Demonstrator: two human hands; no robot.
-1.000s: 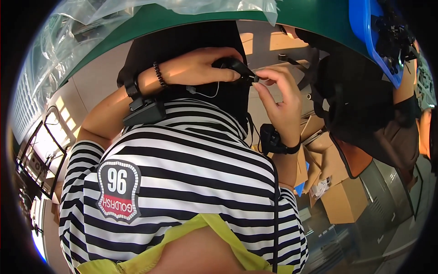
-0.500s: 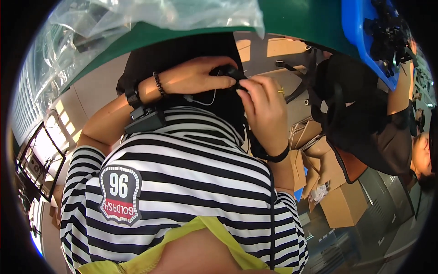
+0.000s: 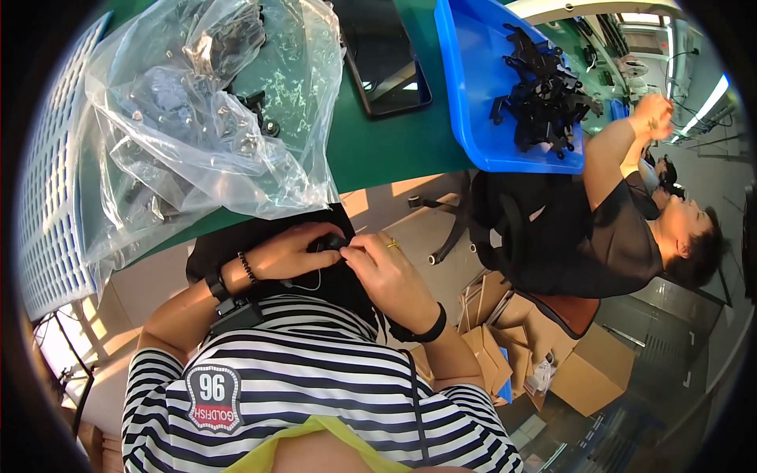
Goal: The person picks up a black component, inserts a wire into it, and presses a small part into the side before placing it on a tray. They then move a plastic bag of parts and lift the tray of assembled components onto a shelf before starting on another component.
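A green table (image 3: 371, 154) fills far more of the scene than it did a second earlier, the view having tipped upward so that the hands now sit lower and further from the table's edge. On the table lies a large clear plastic bag (image 3: 236, 158) with dark parts inside, while a co-worker (image 3: 619, 232) in dark clothing sits at the right, one arm raised. A blue tray (image 3: 482, 87) heaped with black parts (image 3: 544, 98) stands near that arm, and a dark phone (image 3: 390, 79), out of sight before, rests between bag and tray. Over the lap, the right hand (image 3: 392, 276) remains at the work beside the left hand (image 3: 288, 254), suggesting the handling goes on uninterrupted. A small black piece (image 3: 331, 242) lies within the left hand's grasp, thumb and fingers closed about it; the right hand's fingertips meet its right end, though whether they are clamped on it cannot be told. A thin pale wire (image 3: 320, 277) curves just below the left hand.
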